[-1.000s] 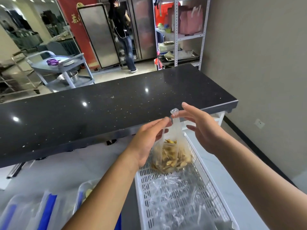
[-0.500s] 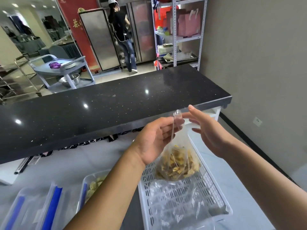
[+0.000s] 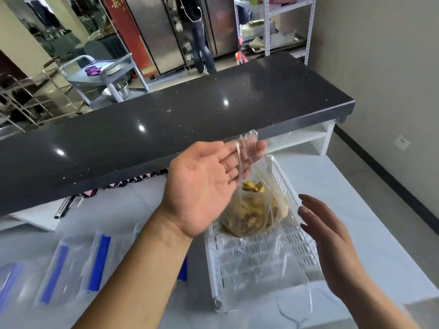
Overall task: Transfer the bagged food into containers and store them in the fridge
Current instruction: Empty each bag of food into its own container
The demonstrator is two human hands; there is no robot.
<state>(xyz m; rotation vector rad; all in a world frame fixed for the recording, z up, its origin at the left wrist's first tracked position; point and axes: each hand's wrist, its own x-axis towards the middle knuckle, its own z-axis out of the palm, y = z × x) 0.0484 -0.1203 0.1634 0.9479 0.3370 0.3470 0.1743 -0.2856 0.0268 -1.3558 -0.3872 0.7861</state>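
Observation:
A clear plastic bag of yellow-brown food pieces (image 3: 254,214) hangs over the far end of a white slotted basket (image 3: 283,184). My left hand (image 3: 206,186) is turned palm up, and the bag's twisted neck runs between its fingers, so the bag hangs from that hand. My right hand (image 3: 330,243) is lower, to the right of the bag, fingers spread and not touching it. Clear containers with blue clips (image 3: 95,260) lie on the white table at the lower left, blurred.
Crumpled empty plastic bags (image 3: 261,264) fill the basket's near half. A long black counter (image 3: 166,124) runs across behind the table. Beyond it a person (image 3: 197,32) stands at steel fridges, with a grey cart (image 3: 102,74) to the left and white shelving (image 3: 268,24) to the right.
My right hand has let go of the bag's top and dropped down to the right. My left hand has turned palm up and raised the bag's neck.

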